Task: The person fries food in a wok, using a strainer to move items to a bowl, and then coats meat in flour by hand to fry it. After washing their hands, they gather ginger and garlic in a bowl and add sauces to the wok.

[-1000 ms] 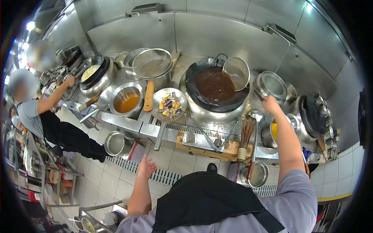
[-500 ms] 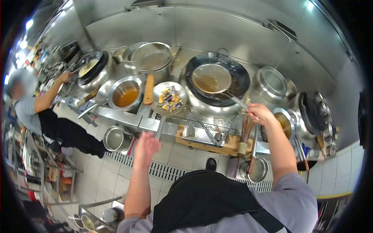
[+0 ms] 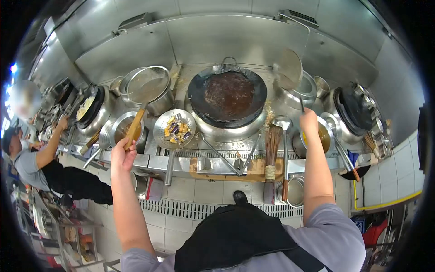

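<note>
Two strainers are in hand. The left hand point(image 3: 123, 156) is closed round the end of the wooden-handled strainer point(image 3: 147, 85), which sits over a deep steel pot point(image 3: 162, 104); the right hand point(image 3: 309, 123) grips a mesh skimmer point(image 3: 289, 71), tilted up right of the wok point(image 3: 195, 96). Both look light and stiff but probably greasy, best held by the handle, well back from the mesh. Dark liquid point(image 3: 230, 95) fills the wok; a perforated ladle point(image 3: 159, 131) carries fried pieces point(image 3: 176, 130), apparently eggplant; another pot point(image 3: 298, 146) holds yellowish liquid point(image 3: 324, 138).
</note>
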`<state>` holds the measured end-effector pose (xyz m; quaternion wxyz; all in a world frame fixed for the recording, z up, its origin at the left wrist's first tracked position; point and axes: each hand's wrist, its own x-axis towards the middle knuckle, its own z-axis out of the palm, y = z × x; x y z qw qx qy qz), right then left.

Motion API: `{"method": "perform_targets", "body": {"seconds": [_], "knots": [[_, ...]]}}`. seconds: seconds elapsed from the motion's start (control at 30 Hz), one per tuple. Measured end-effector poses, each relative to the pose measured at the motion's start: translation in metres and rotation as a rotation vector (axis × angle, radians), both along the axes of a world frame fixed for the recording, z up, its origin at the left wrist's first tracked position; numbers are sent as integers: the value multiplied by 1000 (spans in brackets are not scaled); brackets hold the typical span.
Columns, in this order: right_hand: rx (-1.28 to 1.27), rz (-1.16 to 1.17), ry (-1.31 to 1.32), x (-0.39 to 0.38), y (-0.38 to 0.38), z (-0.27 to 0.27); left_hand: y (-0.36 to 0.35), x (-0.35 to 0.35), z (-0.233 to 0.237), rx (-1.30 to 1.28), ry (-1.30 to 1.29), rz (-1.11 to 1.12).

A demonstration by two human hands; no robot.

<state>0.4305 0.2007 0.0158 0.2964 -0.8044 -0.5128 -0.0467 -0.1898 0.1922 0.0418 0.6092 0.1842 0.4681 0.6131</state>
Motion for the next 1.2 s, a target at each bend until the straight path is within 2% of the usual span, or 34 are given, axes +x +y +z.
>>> {"method": "perform_targets", "body": {"seconds": [0.03,0.1,0.13,0.17,0.2,0.23,0.27,0.33,0.4,0.43,0.5,0.53,0.57,0.6,0.63,0.73,0.77,0.8,0.83,0.87,0.97,1.03,1.07,1.13,1.2], "knots": [[-148,-92,5,8,6,-9,-3,-3,-1,0,62,-7],[-292,-7,-114,27,14,-32,-15,2,3,36,61,27],[-344,136,-159,41,19,-35,-24,2,4,70,60,46],[-318,80,-142,44,20,-43,-33,-4,-4,98,9,-10],[-282,87,-133,40,21,-35,-49,3,-5,51,44,136],[-204,104,-62,24,18,-16,-67,7,-10,56,44,193],[-113,175,-41,28,27,-19,-86,11,-19,59,48,251],[-128,246,-3,-32,30,33,-132,22,-50,13,107,250],[148,449,-142,-35,85,0,-183,43,-91,-118,181,240],[157,531,-130,-61,105,6,-209,67,-97,-228,205,237],[-191,660,560,-118,132,31,-266,107,-121,-406,209,199],[-214,737,554,-143,149,30,-292,124,-137,-474,191,171],[-222,786,798,-172,167,24,-314,140,-136,-486,171,254],[-257,824,1042,-202,181,16,-339,161,-134,-609,148,259],[-300,867,1121,-233,191,11,-365,186,-133,-734,101,274],[-463,1088,1373,-316,279,-67,-438,239,-153,-709,72,496],[-440,829,1377,-357,266,-65,-454,254,-151,-739,59,574],[-585,1005,1376,-377,280,-81,-468,267,-143,-788,61,637],[-701,1060,1401,-401,319,-114,-480,280,-138,-788,61,731],[-799,1127,1554,-420,341,-139,-491,290,-128,-787,40,766],[-849,943,1657,-453,357,-151,-524,326,-119,-749,-12,952],[-722,927,1613,-460,339,-143,-551,348,-120,-743,-23,1063],[-578,976,1498,-465,315,-132,-566,360,-120,-740,-51,1107],[-237,1059,1182,-461,247,-112,-605,377,-119,-861,98,1243],[13,1146,853,-455,172,-94,-643,397,-117,-961,41,1485]]}}
